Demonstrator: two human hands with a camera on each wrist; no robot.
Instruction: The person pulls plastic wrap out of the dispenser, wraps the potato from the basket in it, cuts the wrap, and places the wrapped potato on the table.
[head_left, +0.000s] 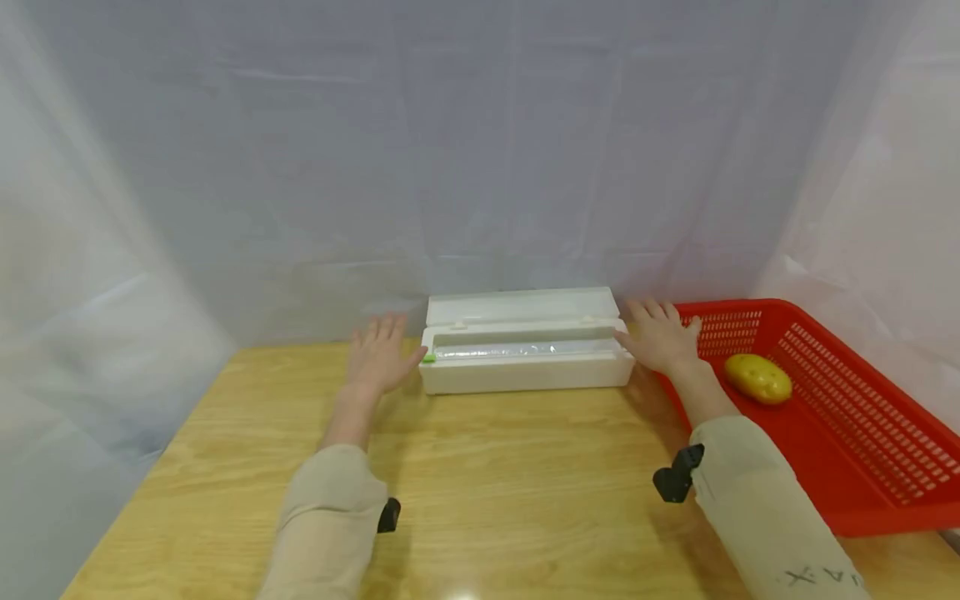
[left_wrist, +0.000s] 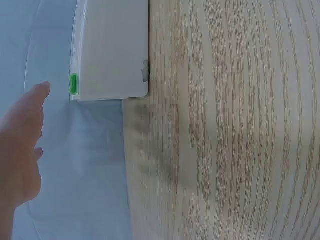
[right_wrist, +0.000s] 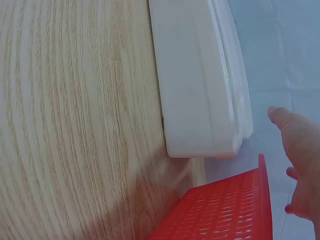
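Note:
A long white cling film dispenser box [head_left: 525,377] stands at the back of the table with its lid [head_left: 521,307] raised. Inside lies a shiny roll of film [head_left: 517,348], and a green slider [left_wrist: 74,84] sits at the box's left end. My left hand [head_left: 377,357] is held beside that end, fingers spread and thumb toward the box, holding nothing. At the other end my right hand [head_left: 662,337] hovers with spread fingers, its thumb overlapping the box corner in the head view. In the right wrist view the thumb is apart from the white box [right_wrist: 192,85].
A red plastic basket [head_left: 825,467] with slotted walls stands on the right, its near wall close to the box's right end. In it lies a yellow potato [head_left: 757,379]. The wooden table [head_left: 495,492] ends at a pale sheet [head_left: 480,150] hanging behind.

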